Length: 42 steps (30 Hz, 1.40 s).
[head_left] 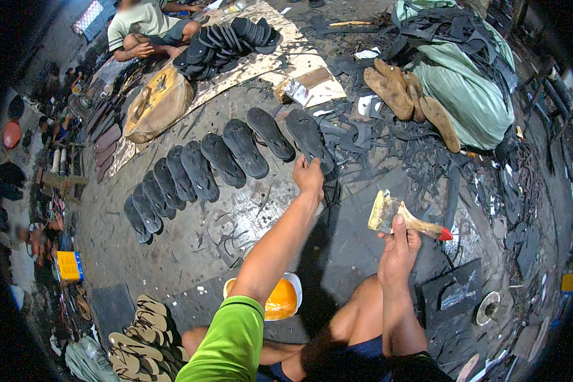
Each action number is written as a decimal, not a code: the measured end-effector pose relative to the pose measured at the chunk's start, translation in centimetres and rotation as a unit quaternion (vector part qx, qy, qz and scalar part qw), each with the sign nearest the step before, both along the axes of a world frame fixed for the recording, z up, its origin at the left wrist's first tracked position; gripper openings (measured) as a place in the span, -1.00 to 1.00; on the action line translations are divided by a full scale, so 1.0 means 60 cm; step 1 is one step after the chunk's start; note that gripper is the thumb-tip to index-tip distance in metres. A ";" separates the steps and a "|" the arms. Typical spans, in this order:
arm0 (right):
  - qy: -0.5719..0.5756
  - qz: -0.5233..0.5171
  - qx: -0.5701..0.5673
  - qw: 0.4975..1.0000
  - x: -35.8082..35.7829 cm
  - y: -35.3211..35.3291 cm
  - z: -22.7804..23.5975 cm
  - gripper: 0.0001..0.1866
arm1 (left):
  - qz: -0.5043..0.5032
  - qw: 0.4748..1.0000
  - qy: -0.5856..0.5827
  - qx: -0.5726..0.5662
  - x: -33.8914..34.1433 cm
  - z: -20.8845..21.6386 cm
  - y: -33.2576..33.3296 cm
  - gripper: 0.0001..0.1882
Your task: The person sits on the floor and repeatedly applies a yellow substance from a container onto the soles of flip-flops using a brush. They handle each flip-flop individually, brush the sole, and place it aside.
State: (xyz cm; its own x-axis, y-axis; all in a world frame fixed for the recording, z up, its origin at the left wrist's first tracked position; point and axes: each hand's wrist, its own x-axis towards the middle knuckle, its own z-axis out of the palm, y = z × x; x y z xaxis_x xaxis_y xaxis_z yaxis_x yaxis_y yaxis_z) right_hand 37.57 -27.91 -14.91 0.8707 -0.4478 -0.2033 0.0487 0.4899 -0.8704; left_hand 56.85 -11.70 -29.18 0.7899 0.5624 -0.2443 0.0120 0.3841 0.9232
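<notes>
My left hand (309, 178) reaches forward and pinches the near end of a black sandal sole (305, 132), the rightmost of a slanting row on the floor. Next to it lie several more black soles (245, 148), running down to the left. In my right hand (399, 253) is a brush (420, 224) with a wooden handle, a red tip and bristles crusted pale yellow. Its head points left, clear of the floor. Below my left forearm sits a white tub (297, 294) of orange, glue-like stuff, partly hidden by the arm.
A person (143, 32) sits at the far left by a heap of black soles (223, 48) and a round wood block (162, 105). Wooden shoe lasts (388, 92) and a green sack (465, 95) lie far right among rubber scraps. Beige sandals (137, 340) are piled near left.
</notes>
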 end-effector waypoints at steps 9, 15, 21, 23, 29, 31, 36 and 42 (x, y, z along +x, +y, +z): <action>0.014 0.049 -0.020 0.999 -0.008 -0.002 -0.005 -0.83 | 0.007 0.956 0.063 0.288 0.181 0.017 0.140 -0.72; -0.013 0.054 -0.007 0.998 0.002 -0.006 -0.018 -0.83 | -0.018 0.973 0.097 0.209 0.124 0.007 0.090 -0.72; 0.006 0.052 -0.022 0.998 0.006 0.003 0.007 -0.76 | 0.059 0.973 0.064 0.214 0.146 -0.021 0.093 -0.61; 0.005 0.044 -0.023 0.999 0.005 -0.008 -0.008 -0.79 | 0.009 0.976 0.078 0.203 0.123 0.038 0.038 -0.59; 0.017 0.054 -0.018 0.998 0.013 -0.003 -0.030 -0.79 | -0.077 0.986 0.102 0.106 -0.018 0.111 0.088 -0.33; 0.029 0.069 -0.033 0.997 0.008 -0.012 -0.037 -0.78 | -0.123 0.985 0.068 0.104 -0.123 0.173 0.116 -0.37; 0.013 0.240 -0.211 0.948 -0.027 0.054 -0.013 -0.72 | 0.014 0.947 0.051 0.318 -0.437 0.257 0.352 -0.60; -0.183 0.513 -0.529 0.651 -0.152 0.240 0.031 -0.72 | 0.324 0.688 0.326 0.562 -0.871 0.268 0.659 -0.58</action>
State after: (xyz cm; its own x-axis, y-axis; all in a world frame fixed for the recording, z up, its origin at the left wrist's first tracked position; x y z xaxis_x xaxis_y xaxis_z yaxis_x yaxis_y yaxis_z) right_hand 28.45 -13.53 -13.03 0.7250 0.6869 0.0503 0.4667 -0.4362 -0.7693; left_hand 4.60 27.81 -13.07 0.2133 0.8681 0.4483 0.7261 -0.4478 0.5217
